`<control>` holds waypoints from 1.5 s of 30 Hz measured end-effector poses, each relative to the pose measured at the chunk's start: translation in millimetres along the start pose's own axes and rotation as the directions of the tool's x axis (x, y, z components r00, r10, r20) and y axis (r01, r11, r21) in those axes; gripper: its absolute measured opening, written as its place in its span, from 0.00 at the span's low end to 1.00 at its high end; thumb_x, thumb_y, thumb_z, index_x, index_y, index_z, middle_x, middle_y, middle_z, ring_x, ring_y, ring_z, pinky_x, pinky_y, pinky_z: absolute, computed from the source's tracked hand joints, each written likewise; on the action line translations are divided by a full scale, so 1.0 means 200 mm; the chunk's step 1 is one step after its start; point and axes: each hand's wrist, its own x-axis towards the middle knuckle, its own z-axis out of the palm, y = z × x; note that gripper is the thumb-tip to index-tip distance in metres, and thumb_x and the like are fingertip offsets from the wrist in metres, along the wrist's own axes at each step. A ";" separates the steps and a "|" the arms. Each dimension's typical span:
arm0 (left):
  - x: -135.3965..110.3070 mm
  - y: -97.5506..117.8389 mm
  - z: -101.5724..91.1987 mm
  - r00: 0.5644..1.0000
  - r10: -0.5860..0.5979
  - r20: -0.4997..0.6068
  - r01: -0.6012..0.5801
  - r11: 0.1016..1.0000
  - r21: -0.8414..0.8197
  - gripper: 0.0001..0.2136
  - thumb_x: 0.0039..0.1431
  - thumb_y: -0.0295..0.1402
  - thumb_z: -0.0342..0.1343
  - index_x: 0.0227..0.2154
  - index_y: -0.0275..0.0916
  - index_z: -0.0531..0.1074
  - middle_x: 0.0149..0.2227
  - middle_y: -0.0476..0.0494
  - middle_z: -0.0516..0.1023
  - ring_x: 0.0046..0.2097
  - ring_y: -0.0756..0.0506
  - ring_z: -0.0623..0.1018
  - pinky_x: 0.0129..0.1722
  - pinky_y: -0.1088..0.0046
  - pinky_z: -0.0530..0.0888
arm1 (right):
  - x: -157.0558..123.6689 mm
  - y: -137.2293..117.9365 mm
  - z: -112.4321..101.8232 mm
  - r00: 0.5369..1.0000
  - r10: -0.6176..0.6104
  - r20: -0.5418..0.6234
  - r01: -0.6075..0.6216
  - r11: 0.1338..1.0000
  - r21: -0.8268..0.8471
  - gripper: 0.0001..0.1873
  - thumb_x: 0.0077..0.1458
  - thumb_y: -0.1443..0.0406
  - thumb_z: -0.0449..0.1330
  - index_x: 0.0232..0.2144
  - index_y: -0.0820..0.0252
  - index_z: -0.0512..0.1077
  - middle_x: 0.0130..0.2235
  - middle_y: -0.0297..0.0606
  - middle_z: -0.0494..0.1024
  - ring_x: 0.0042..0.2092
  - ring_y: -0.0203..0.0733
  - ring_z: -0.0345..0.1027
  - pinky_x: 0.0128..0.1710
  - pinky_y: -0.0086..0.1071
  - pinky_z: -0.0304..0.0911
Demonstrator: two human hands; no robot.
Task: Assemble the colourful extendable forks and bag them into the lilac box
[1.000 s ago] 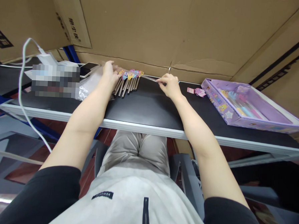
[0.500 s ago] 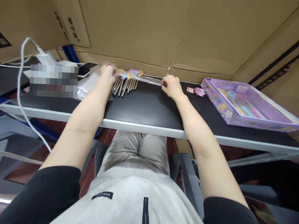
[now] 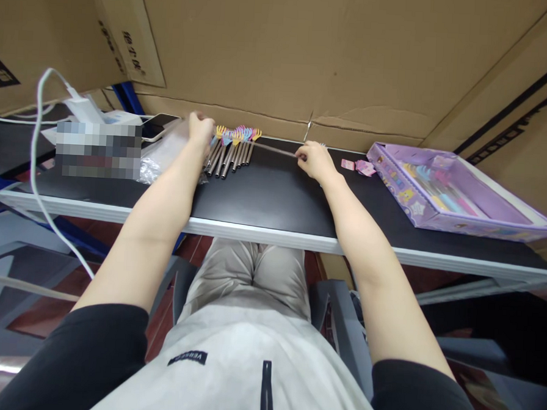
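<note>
Over the claw-topped pens (image 3: 229, 158) on the table (image 3: 274, 196), your clear plastic strip (image 3: 279, 150) has turned from flat to edge-on, leaving a narrow line drawn straight between your left grip (image 3: 200, 128) and right grip (image 3: 316, 161), both clamped on it.

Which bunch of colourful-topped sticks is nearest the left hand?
The bunch on the black tabletop, its metallic shafts just beside the left hand; the other bunch lies inside the purple box, beyond the right hand.

even, bright light; soft sheen on black tabletop (image 3: 265, 195); lower right dark; edges stretched.
</note>
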 end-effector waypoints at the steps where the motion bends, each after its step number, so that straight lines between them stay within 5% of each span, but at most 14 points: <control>1: -0.01 0.00 -0.01 0.994 0.112 0.001 -0.111 0.986 0.125 0.23 0.52 0.24 0.62 0.51 0.42 0.70 0.62 0.37 0.74 0.70 0.36 0.69 0.72 0.55 0.66 | 0.00 0.00 0.00 1.000 -0.004 -0.004 0.004 1.000 0.000 0.14 0.61 0.68 0.57 0.41 0.60 0.83 0.40 0.49 0.78 0.47 0.54 0.71 0.50 0.46 0.66; 4: -0.08 0.03 -0.01 0.886 0.351 0.303 -0.448 0.817 0.364 0.33 0.55 0.39 0.66 0.65 0.51 0.68 0.71 0.41 0.68 0.78 0.32 0.53 0.77 0.49 0.52 | 0.00 -0.01 0.00 0.999 -0.017 -0.029 0.017 1.000 0.000 0.16 0.62 0.68 0.56 0.44 0.59 0.84 0.42 0.49 0.79 0.49 0.56 0.71 0.51 0.50 0.65; 7: -0.20 0.09 0.03 0.721 0.378 0.581 -0.650 0.660 0.377 0.37 0.60 0.56 0.60 0.70 0.55 0.64 0.74 0.43 0.66 0.78 0.31 0.53 0.76 0.45 0.49 | 0.00 -0.02 -0.01 0.996 -0.046 -0.081 0.046 0.999 0.001 0.19 0.64 0.69 0.54 0.47 0.59 0.84 0.46 0.52 0.80 0.52 0.59 0.71 0.53 0.55 0.64; 10: -0.32 0.16 0.09 0.588 0.383 0.713 -0.757 0.571 0.317 0.37 0.65 0.64 0.49 0.71 0.51 0.65 0.72 0.39 0.69 0.75 0.30 0.62 0.75 0.44 0.51 | 0.00 -0.03 -0.03 0.989 -0.069 -0.133 0.066 0.998 -0.025 0.20 0.66 0.69 0.54 0.50 0.58 0.84 0.50 0.52 0.79 0.54 0.60 0.71 0.55 0.57 0.64; 15: -0.46 0.27 0.16 0.477 0.365 0.799 -0.823 0.503 0.262 0.39 0.64 0.66 0.51 0.72 0.50 0.64 0.72 0.37 0.68 0.73 0.29 0.66 0.74 0.46 0.51 | 0.01 -0.04 -0.03 0.971 -0.105 -0.216 0.094 0.994 -0.058 0.19 0.69 0.67 0.53 0.54 0.55 0.81 0.51 0.48 0.79 0.55 0.57 0.70 0.56 0.54 0.64; 18: -0.47 0.27 0.20 0.461 0.345 0.817 -0.832 0.488 0.263 0.42 0.60 0.65 0.57 0.72 0.49 0.63 0.72 0.36 0.68 0.73 0.28 0.65 0.73 0.44 0.51 | 0.02 -0.04 0.00 0.947 -0.136 -0.292 0.135 0.991 -0.024 0.19 0.70 0.67 0.51 0.54 0.55 0.80 0.49 0.48 0.79 0.54 0.56 0.70 0.55 0.52 0.65; 23: -0.44 0.24 0.24 0.510 0.297 0.807 -0.787 0.539 0.300 0.40 0.57 0.61 0.62 0.68 0.47 0.68 0.65 0.36 0.77 0.69 0.28 0.70 0.70 0.45 0.55 | 0.02 -0.08 0.00 0.937 -0.159 -0.312 0.172 0.985 0.016 0.18 0.71 0.66 0.50 0.51 0.57 0.79 0.48 0.48 0.79 0.54 0.55 0.70 0.56 0.50 0.65; 29: -0.45 0.23 0.25 0.529 0.239 0.814 -0.763 0.554 0.333 0.32 0.57 0.53 0.65 0.62 0.46 0.74 0.62 0.40 0.78 0.67 0.29 0.71 0.69 0.47 0.55 | -0.02 -0.15 -0.11 0.992 -0.056 -0.110 0.057 0.998 0.001 0.16 0.68 0.67 0.52 0.49 0.56 0.78 0.52 0.51 0.78 0.57 0.59 0.66 0.58 0.52 0.60; 37: -0.45 0.21 0.33 0.488 0.122 0.864 -0.758 0.550 0.350 0.33 0.52 0.53 0.67 0.58 0.42 0.78 0.56 0.39 0.81 0.60 0.32 0.76 0.62 0.57 0.69 | -0.03 -0.10 -0.09 0.999 -0.021 0.043 0.021 1.000 0.012 0.15 0.60 0.69 0.59 0.47 0.56 0.81 0.55 0.50 0.77 0.59 0.60 0.66 0.58 0.56 0.62; 41: -0.45 0.21 0.40 0.474 0.024 0.880 -0.761 0.515 0.396 0.33 0.49 0.56 0.69 0.55 0.45 0.80 0.52 0.41 0.84 0.58 0.33 0.78 0.61 0.57 0.71 | -0.04 0.04 -0.10 0.990 0.125 0.057 -0.124 0.992 -0.024 0.15 0.59 0.68 0.60 0.47 0.60 0.81 0.54 0.53 0.78 0.60 0.63 0.69 0.58 0.58 0.65; 45: -0.47 0.20 0.49 0.435 -0.006 0.900 -0.789 0.480 0.385 0.33 0.50 0.58 0.68 0.57 0.48 0.80 0.53 0.42 0.84 0.59 0.32 0.78 0.63 0.55 0.70 | -0.05 0.20 -0.09 0.930 0.361 0.064 -0.360 0.932 -0.036 0.12 0.58 0.66 0.63 0.42 0.66 0.82 0.43 0.58 0.81 0.52 0.63 0.75 0.51 0.52 0.71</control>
